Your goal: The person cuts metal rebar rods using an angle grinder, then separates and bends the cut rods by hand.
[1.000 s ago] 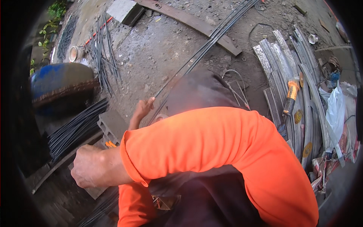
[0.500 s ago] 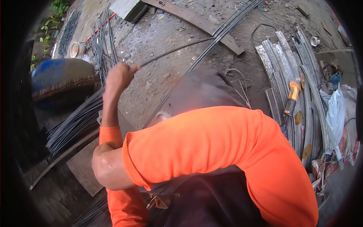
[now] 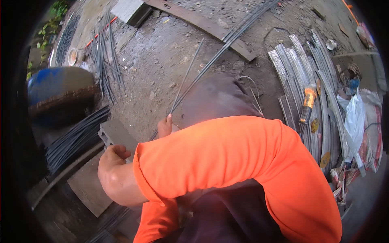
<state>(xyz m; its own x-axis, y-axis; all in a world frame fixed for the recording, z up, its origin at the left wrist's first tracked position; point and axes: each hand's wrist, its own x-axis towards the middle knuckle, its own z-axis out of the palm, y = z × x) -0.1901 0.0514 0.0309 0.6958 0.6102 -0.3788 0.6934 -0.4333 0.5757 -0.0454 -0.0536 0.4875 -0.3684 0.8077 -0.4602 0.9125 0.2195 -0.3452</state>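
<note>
My left hand (image 3: 165,126) shows just past my right sleeve (image 3: 219,154), closed round a thin steel rod (image 3: 188,71) close to its near end. This rod slants up and away, beside a bundle of longer steel rods (image 3: 219,52) that crosses the ground diagonally. My right arm reaches across to the left. Its hand (image 3: 115,158) is bent at the wrist with curled fingers, near a grey hollow concrete block (image 3: 117,131). Whatever those fingers may hold is hidden.
A blue rusty drum (image 3: 63,83) and a stack of dark rods (image 3: 75,137) lie left. On the right are metal strips (image 3: 298,73), a yellow-black power tool (image 3: 308,106) and a white plastic bag (image 3: 354,117). A wooden plank (image 3: 194,24) lies across the far ground.
My left hand has come back from the far left toward my body. The bent rod it held out now lies straighter, beside the bundle. My right hand's fingers have come into sight.
</note>
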